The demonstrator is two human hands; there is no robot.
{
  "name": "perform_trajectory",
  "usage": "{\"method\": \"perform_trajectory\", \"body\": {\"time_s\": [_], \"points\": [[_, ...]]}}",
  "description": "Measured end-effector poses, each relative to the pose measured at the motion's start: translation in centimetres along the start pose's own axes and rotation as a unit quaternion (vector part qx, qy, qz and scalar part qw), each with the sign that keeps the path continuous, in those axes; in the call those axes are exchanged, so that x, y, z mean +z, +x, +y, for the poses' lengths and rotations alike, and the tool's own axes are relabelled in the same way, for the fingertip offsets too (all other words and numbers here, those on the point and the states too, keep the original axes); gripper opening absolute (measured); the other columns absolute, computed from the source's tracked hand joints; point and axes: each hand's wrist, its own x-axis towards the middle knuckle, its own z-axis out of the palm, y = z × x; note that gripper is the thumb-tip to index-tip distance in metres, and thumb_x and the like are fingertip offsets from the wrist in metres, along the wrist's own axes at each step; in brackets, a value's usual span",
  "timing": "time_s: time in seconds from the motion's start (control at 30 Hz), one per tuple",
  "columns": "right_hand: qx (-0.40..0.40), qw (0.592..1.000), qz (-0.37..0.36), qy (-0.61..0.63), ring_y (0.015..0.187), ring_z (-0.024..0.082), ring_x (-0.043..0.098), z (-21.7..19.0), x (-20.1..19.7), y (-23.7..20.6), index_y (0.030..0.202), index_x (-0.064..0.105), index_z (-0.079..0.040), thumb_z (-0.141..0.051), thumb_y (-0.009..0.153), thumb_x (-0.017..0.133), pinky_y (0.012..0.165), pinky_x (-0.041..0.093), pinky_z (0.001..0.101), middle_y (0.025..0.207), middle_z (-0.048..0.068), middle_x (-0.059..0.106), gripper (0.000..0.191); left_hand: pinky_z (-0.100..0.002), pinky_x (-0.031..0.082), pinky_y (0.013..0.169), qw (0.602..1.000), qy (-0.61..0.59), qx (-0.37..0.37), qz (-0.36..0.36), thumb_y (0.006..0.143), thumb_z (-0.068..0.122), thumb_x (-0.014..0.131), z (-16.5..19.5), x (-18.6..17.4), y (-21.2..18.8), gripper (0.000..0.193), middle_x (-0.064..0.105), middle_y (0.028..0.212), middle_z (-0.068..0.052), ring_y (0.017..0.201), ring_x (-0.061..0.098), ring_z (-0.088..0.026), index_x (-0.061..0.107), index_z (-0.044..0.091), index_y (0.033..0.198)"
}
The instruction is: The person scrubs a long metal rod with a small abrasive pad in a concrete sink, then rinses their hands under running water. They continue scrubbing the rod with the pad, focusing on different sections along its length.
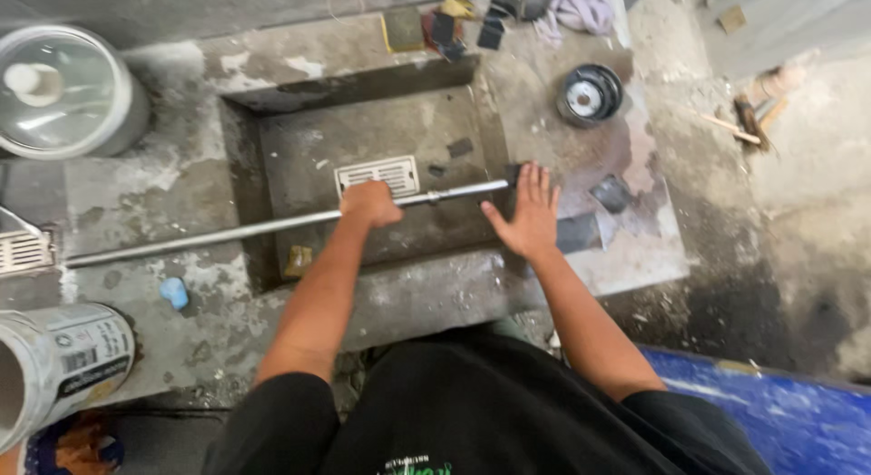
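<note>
A long thin metal rod (pixel 227 233) lies across a rectangular concrete recess (pixel 299 157) in the floor. My left hand (pixel 369 203) is closed around the rod near its middle, just below a white slotted drain grate (pixel 376 176). My right hand (pixel 527 212) rests flat with fingers spread on the concrete at the recess's right rim, next to the rod's right end (pixel 497 185).
A lidded metal pot (pixel 63 89) stands far left, a grey pipe end (pixel 45 371) near left. A second grate (pixel 23 250) lies at the left edge. A round black fitting (pixel 590 94), dark tile pieces (pixel 613 194), rags (pixel 581 8) and debris lie around. Blue sheet (pixel 780 411) at right.
</note>
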Motion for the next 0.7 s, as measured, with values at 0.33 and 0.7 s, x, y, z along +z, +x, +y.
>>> {"method": "perform_trajectory", "body": {"time_s": [0.33,0.7], "points": [[0.006,0.999,-0.026,-0.019,0.159,0.040,0.010,-35.9,26.6,-0.9,0.162,0.019,0.002,-0.074,0.089,0.055,0.124,0.010,0.0627,0.171,0.020,0.019,0.112,-0.045,0.057,0.092,1.000,0.019,0.002,-0.006,0.071,0.038,0.073,-44.1,4.6,1.4,0.047,0.073,0.117,-0.019,0.108,0.072,-0.034,0.079,0.008,0.107],[0.019,0.999,-0.025,-0.006,0.159,0.039,0.008,-34.0,14.0,-2.6,0.163,0.016,0.003,-0.072,0.090,0.056,0.123,0.005,0.0632,0.171,0.020,0.017,0.112,-0.044,0.057,0.092,1.000,0.008,0.008,0.014,0.074,0.036,0.074,-35.9,-2.2,-5.1,0.040,0.076,0.109,-0.018,0.105,0.073,-0.035,0.081,0.008,0.101]]}}
